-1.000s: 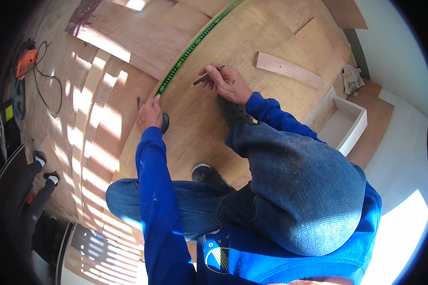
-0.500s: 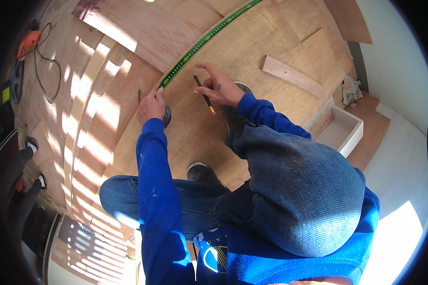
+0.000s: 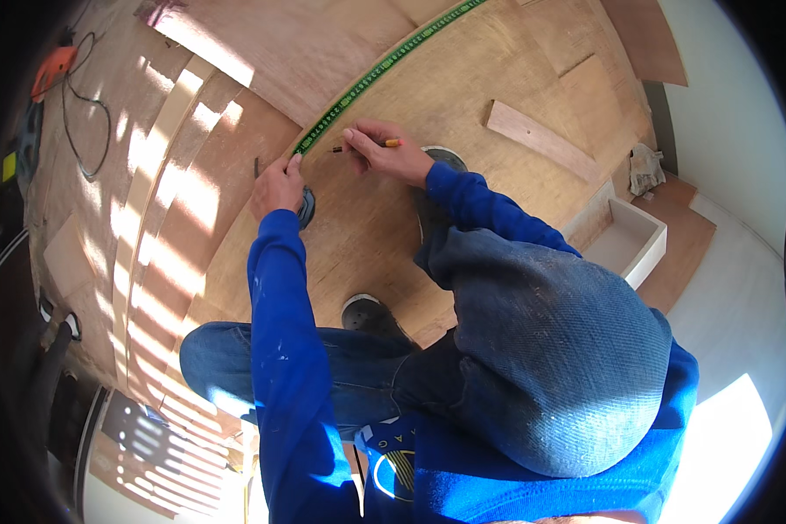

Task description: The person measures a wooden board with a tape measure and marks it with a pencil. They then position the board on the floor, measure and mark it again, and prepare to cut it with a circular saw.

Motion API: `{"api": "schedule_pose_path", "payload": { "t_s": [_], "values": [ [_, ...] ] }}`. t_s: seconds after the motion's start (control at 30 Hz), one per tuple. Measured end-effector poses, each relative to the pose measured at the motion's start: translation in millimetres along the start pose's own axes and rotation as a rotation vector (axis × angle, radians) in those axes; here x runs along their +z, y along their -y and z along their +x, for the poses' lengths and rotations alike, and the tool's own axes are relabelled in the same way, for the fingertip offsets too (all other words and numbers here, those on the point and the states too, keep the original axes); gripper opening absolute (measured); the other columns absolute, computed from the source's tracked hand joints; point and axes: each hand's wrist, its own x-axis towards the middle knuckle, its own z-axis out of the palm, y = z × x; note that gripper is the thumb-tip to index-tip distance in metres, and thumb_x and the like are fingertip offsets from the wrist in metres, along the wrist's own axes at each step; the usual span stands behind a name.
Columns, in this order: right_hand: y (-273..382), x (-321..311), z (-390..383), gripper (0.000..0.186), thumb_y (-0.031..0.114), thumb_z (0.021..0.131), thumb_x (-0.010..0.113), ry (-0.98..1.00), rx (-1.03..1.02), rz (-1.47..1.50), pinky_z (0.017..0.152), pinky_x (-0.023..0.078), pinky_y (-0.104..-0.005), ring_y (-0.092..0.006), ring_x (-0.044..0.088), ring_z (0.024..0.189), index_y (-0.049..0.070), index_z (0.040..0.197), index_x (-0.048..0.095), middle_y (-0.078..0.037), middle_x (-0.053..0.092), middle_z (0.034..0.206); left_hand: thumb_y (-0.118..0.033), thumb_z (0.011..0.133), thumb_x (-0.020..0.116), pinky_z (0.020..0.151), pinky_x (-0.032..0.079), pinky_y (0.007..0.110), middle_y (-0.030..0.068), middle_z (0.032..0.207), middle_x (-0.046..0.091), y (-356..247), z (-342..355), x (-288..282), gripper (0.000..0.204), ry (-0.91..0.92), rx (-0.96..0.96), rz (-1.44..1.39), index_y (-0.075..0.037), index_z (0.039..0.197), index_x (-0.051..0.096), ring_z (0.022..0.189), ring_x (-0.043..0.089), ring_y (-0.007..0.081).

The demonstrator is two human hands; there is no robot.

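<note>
A green tape measure blade (image 3: 358,86) runs along the edge of a large plywood sheet (image 3: 358,236), from the top of the view down to my left hand. My left hand (image 3: 277,189) is closed at the blade's near end, with the thumb pressed on it. A dark rounded thing (image 3: 306,208) shows beside that wrist; whether it is the tape's case or a watch I cannot tell. Closed around a pencil (image 3: 394,142), my right hand (image 3: 377,152) hovers just right of the blade. The pencil's dark tip points left, toward the tape.
A short wood strip (image 3: 541,140) lies on the plywood at right, near a white open drawer-like box (image 3: 642,244) and a crumpled bag (image 3: 646,168). An orange tool (image 3: 54,72) with a black cord lies far left. Another person's foot (image 3: 72,327) shows at the left.
My right hand has moved left, nearer the tape, and turned the pencil so its tip points left. The other person's feet have shifted at the left. My left hand stays on the tape.
</note>
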Motion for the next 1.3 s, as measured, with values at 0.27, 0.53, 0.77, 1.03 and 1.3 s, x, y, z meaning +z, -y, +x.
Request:
{"api": "schedule_pose_path", "payload": {
  "t_s": [0.27,0.53,0.77,1.03,1.3],
  "values": [
    [-21,-4,-16,0.03,0.004,0.088,0.069,-0.07,-0.433,-0.458,0.084,0.054,-0.0422,-0.0321,0.068,0.099,0.006,0.118,0.068,-0.014,0.07,0.106,-0.055,0.103,0.059,0.084,0.053,0.05,0.0245,0.099,0.075,20,27,16,0.054,0.053,0.18,-0.131,-0.005,0.112,0.077,0.095,0.07,0.0433],
    [-13,-145,-133,0.061,0.015,0.074,0.079,-0.914,-0.196,-1.001,0.099,0.046,-0.0506,-0.0361,0.058,0.128,0.016,0.133,0.06,-0.012,0.065,0.128,-0.049,0.106,0.063,0.077,0.05,0.043,0.0205,0.08,0.068,34,46,18,0.058,0.101,0.25,-0.206,0.007,0.101,0.073,0.076,0.058,0.0264],
    [-58,-242,-244,0.075,0.022,0.074,0.086,-0.936,0.151,-1.211,0.106,0.041,-0.0496,-0.0314,0.055,0.137,0.022,0.143,0.054,-0.008,0.063,0.138,-0.047,0.106,0.065,0.069,0.046,0.039,0.0098,0.072,0.061,37,56,13,0.056,0.148,0.283,-0.227,0.006,0.087,0.069,0.07,0.052,0.019],
    [-38,-218,-229,0.068,0.017,0.073,0.087,-0.802,0.065,-1.306,0.104,0.042,-0.0467,-0.0275,0.058,0.132,0.025,0.136,0.061,-0.003,0.065,0.136,-0.047,0.104,0.066,0.072,0.049,0.04,0.0126,0.074,0.065,37,62,10,0.056,0.16,0.215,-0.048,0.007,0.091,0.073,0.072,0.057,0.0213],
    [32,-142,-153,0.079,0.019,0.064,0.091,-0.729,-0.306,-1.463,0.099,0.041,-0.0476,-0.0247,0.057,0.126,0.027,0.136,0.059,0.0,0.062,0.127,-0.049,0.103,0.067,0.077,0.052,0.043,0.0171,0.079,0.071,40,60,11,0.056,0.178,0.193,-0.123,0.007,0.1,0.076,0.075,0.064,0.0254]
  ]
}}
